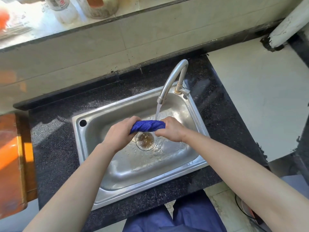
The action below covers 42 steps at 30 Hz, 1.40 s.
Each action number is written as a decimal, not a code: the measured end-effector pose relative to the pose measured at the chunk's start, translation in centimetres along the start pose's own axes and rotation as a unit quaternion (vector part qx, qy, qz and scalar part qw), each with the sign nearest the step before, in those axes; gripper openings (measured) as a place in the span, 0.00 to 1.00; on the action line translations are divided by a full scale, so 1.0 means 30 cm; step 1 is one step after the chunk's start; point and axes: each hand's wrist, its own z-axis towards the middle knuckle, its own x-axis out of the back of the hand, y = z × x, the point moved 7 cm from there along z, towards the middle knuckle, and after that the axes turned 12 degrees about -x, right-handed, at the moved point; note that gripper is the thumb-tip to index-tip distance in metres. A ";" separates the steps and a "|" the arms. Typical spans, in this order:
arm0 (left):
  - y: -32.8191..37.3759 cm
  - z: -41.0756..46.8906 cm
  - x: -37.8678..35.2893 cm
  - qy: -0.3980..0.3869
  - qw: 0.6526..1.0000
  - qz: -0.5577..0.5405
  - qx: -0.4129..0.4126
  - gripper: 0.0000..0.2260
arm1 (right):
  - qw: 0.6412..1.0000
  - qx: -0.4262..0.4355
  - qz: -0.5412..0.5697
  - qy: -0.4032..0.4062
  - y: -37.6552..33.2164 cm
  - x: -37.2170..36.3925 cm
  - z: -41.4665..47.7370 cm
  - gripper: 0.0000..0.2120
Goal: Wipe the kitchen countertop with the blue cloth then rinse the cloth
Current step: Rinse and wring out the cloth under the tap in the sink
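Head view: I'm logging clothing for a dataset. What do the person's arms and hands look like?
No sleeves show; both forearms are bare to the frame edge. The left hand and right hand wear no gloves, and no ring, watch or bracelet is visible.

One cloth (148, 126), one sink (133, 168), one tap (168, 81) — two hands (120, 133) (172, 129)

The person wears loose blue trousers (192, 218).

Your blue cloth (148, 125) is fuzzy, looped fabric. The sink (133, 168) is brushed stainless steel, wet and shiny. At 12 o'clock the faucet (173, 76) is satin metal. The counter (53, 156) is black speckled stone, polished and glossy.
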 end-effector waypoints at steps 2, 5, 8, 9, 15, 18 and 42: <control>-0.006 -0.007 0.007 0.024 0.997 -0.063 0.024 0.14 | 1.000 0.017 -0.014 0.023 -0.013 0.010 -0.001 0.11; -0.006 -0.010 0.020 0.045 0.985 -0.159 0.050 0.14 | 0.999 0.037 0.014 0.024 -0.009 0.028 -0.012 0.14; 0.004 -0.019 0.010 0.027 0.937 -0.326 0.118 0.17 | 0.990 0.064 0.129 -0.016 -0.030 0.034 -0.038 0.22; 0.016 -0.024 0.006 0.020 0.913 -0.386 0.132 0.18 | 0.982 0.062 0.173 -0.039 -0.042 0.030 -0.051 0.20; 0.054 -0.032 -0.014 0.129 0.866 -0.441 0.196 0.07 | 0.972 0.082 0.207 0.069 -0.057 0.019 -0.053 0.11; 0.076 -0.031 -0.051 0.192 0.839 -0.451 0.238 0.10 | 0.963 0.066 0.223 0.133 -0.056 -0.019 -0.048 0.11; 0.156 0.067 -0.039 0.361 0.774 -0.455 0.255 0.12 | 0.869 -0.041 0.463 0.172 -0.029 -0.102 -0.044 0.11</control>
